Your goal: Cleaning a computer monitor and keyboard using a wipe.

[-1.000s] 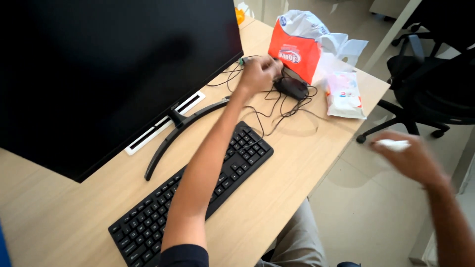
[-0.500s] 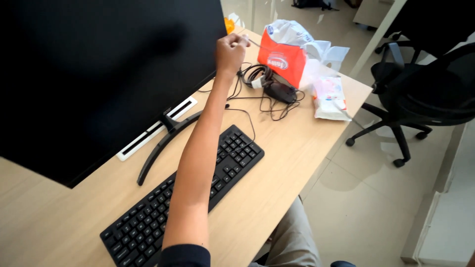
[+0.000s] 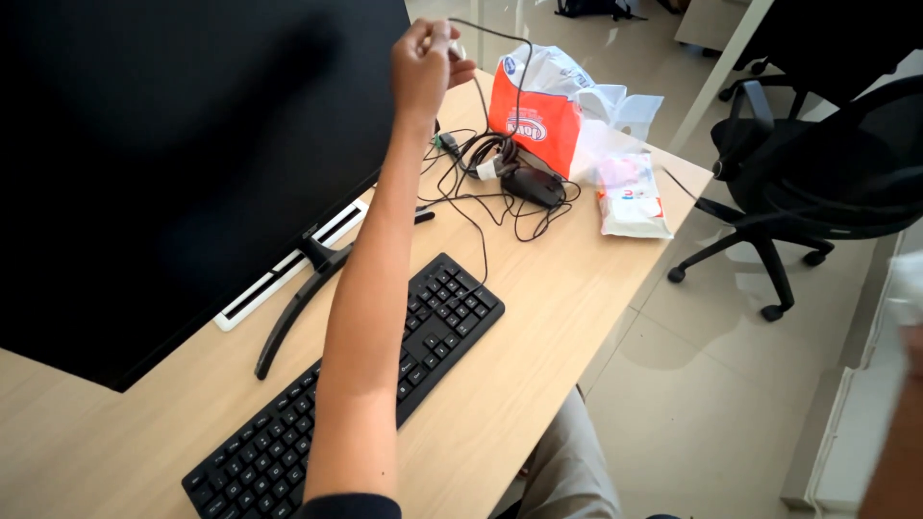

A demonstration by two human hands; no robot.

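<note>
Monitor (image 3: 192, 144): large, dark screen, on a curved black stand at the left of the table (image 3: 538, 336).

Keyboard (image 3: 356, 384): black, lying diagonally in front of the stand.

Left hand (image 3: 428, 62): raised above the table's far end, fingers pinched shut on a thin black cable (image 3: 519, 86).

Cable: arcs up from the hand, then drops into a tangle around a black mouse (image 3: 532, 185). Judged light, limp and prone to snagging; best taken near the plug end or at the coiled bundle, not mid-loop.

Orange and white bag (image 3: 534, 111): behind the tangle, soft.

Tissue packet (image 3: 630, 197): flat, near the table's right edge.

Office chair (image 3: 817, 183): black, on the floor beyond.

Right hand (image 3: 909, 351): a blurred sliver at the frame's right edge; grip cannot be told.
</note>
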